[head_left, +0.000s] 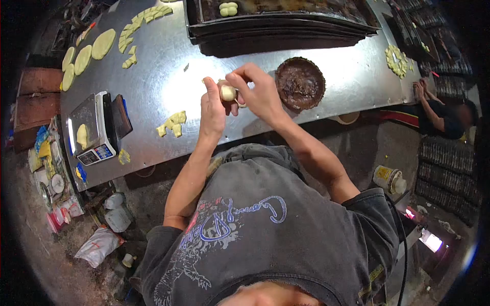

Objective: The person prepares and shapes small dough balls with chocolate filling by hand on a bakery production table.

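Note:
A small pale ball of dough (228,93) sits in the fingers of my left hand (212,109), whose thumb points up beside it. My right hand (260,94) bends over the ball from the right with its fingers curled against it; its fingertips are partly hidden. Right of my hands stands a round fluted pan (300,84) with a dark, sticky filling. Several cut dough pieces (172,124) lie left of my left hand, on the metal table (153,97).
A stack of dark baking trays (280,30) stands at the back, with shaped dough (228,9) on top. Left are a digital scale (92,130) holding dough, flat dough rounds (103,44) and a curved row of dough pieces (133,30). Another person (444,115) works by a dough ring (396,61).

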Tool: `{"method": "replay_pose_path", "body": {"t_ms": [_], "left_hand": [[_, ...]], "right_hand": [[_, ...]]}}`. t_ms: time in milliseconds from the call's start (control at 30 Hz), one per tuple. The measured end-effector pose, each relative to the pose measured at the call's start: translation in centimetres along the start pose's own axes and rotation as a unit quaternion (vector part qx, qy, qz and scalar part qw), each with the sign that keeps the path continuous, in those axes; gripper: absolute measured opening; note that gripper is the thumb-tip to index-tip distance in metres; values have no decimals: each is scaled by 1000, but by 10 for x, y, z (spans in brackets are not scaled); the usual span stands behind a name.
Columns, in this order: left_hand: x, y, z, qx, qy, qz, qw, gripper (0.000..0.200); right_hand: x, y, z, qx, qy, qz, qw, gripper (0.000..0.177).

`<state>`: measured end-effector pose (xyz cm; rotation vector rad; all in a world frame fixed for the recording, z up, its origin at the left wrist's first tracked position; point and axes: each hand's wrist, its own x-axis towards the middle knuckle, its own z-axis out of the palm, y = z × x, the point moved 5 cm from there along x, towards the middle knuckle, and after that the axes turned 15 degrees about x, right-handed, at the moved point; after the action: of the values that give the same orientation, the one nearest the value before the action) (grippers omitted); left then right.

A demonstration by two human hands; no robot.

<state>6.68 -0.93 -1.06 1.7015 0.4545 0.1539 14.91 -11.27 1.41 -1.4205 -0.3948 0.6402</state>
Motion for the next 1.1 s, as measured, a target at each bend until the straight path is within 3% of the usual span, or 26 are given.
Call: {"method": "replay_pose_path", "body": {"t_ms": [33, 100, 133, 167, 233, 267, 367, 433, 500, 600, 700, 833, 867, 967, 1000, 1100], "left_hand": [[2, -6, -1, -6, 7, -35, 999, 94], [7, -19, -6, -34, 5, -49, 998, 98], [3, -7, -6, -44, 0, -34, 998, 100], [-1, -7, -8, -57, -28, -40, 997, 91], [0, -17, -11, -7, 1, -77, 997, 75], [4, -29, -12, 36, -3, -76, 996, 70], [40, -125, -14, 202, -14, -43, 978, 54], [47, -178, -4, 391, 4, 73, 918, 57], [48, -187, 12, 446, 6, 185, 876, 65], [48, -210, 27, 451, -15, 195, 871, 58], [52, -208, 27, 380, -63, 106, 917, 45], [55, -202, 29, 431, -57, 113, 893, 28], [61, -208, 30, 464, -104, 126, 871, 51], [55, -195, 23, 420, -189, 121, 880, 72], [50, -185, 18, 417, -243, 80, 872, 101], [27, -152, -22, 320, -118, 12, 940, 96]], "right_hand": [[0, -7, 3, -97, -30, -132, 986, 20], [-13, -19, 13, -279, -83, -387, 875, 23], [-12, -3, 10, -168, -120, -295, 933, 28], [-6, 5, 4, -151, -111, -272, 944, 28], [6, 17, -5, -120, -93, -222, 963, 28], [15, 31, -11, -98, -38, -179, 978, 28], [49, 91, -28, -159, 63, -188, 967, 27], [63, 152, -38, -219, 40, -159, 962, 30], [53, 195, -35, -398, -132, 32, 907, 38], [16, 221, -37, -319, -48, -43, 946, 47], [4, 223, -30, -224, 32, -17, 974, 52], [19, 225, -30, -231, -37, 9, 972, 49], [28, 230, -36, -273, -107, 34, 956, 58], [40, 215, -40, -290, -173, 70, 939, 80], [42, 207, -34, -309, -190, 130, 923, 94], [36, 220, -10, -452, -84, 100, 882, 92]]}}
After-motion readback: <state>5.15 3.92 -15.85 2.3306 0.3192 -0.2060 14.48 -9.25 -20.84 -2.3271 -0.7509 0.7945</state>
